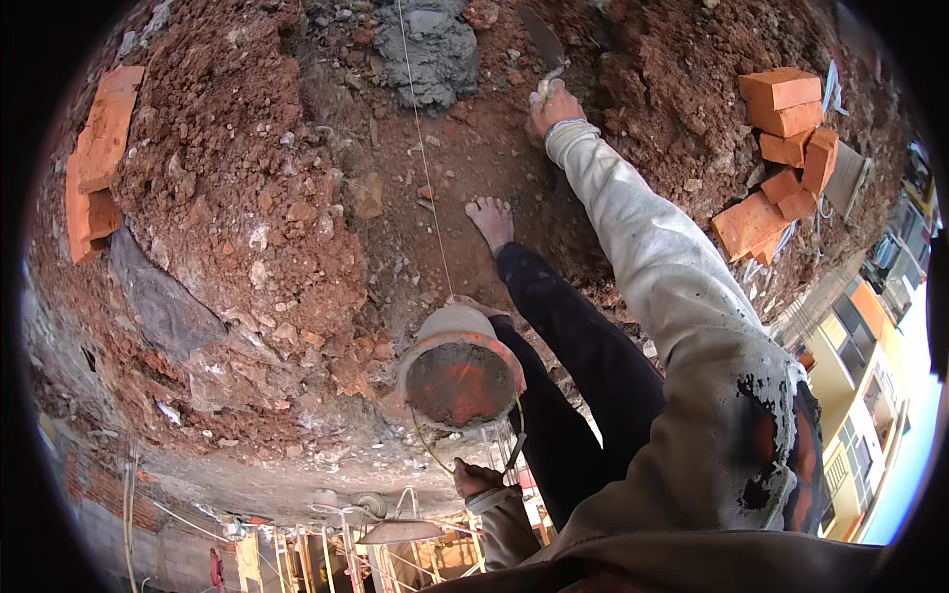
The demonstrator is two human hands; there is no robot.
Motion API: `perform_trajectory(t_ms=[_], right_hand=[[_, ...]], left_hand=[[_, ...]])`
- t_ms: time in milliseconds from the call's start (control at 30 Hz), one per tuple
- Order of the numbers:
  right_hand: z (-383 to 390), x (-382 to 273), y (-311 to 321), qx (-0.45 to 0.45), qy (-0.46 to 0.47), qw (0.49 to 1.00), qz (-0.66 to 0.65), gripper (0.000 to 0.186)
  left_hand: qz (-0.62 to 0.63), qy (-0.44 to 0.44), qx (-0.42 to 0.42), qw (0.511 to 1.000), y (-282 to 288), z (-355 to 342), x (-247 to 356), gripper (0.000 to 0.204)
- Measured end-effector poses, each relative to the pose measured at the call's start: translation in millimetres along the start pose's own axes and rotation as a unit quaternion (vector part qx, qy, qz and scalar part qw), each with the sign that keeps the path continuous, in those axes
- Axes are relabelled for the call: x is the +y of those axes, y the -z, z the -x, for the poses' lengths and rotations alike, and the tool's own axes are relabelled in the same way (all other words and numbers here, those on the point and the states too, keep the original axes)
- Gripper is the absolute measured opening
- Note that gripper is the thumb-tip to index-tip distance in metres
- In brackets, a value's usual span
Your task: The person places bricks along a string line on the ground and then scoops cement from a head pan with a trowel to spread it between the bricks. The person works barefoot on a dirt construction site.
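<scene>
My right hand (pixel 556 107) is closed round the handle of a trowel (pixel 542 40), its blade pointing away over the soil. To the left of the blade lies a heap of wet grey mortar (pixel 430 57) on the trench floor. Down near my body, my left hand (pixel 476 478) grips the wire handle of a bucket (pixel 403 381). This bucket is tipped so that its mouth faces me, and its inside is smeared with mortar. A thin taut string (pixel 423 148) runs from the far edge past the mortar down to the bucket.
My bare foot (pixel 491 221) stands on the trench floor, between rough banks of red soil (pixel 237 198). Orange bricks (pixel 783 104) are stacked on the right bank, and more bricks (pixel 104 138) sit at far left. A dark cloth (pixel 163 292) lies on the left bank.
</scene>
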State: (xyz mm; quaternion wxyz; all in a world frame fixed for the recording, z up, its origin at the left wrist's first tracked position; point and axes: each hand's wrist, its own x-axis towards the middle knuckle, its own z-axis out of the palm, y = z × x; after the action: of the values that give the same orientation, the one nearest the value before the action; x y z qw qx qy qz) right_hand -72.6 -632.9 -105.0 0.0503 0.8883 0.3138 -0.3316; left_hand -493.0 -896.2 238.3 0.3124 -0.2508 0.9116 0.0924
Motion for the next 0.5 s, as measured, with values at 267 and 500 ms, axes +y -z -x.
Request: perform_trajectory(t_ms=[267, 500], right_hand=[[-63.9, 2.4, -22.1, 0.052, -0.113, 0.990, -0.069, 0.047], [197.7, 63.1, 68.5, -0.121, 0.134, 0.974, -0.139, 0.040]], left_hand=[[-0.094, -0.172, -0.084, 0.977, -22.6, 9.4, 7.9, 0.045], [-0.062, -0.270, -0.181, 0.944, -64.6, 97.7, 9.6, 0.029]])
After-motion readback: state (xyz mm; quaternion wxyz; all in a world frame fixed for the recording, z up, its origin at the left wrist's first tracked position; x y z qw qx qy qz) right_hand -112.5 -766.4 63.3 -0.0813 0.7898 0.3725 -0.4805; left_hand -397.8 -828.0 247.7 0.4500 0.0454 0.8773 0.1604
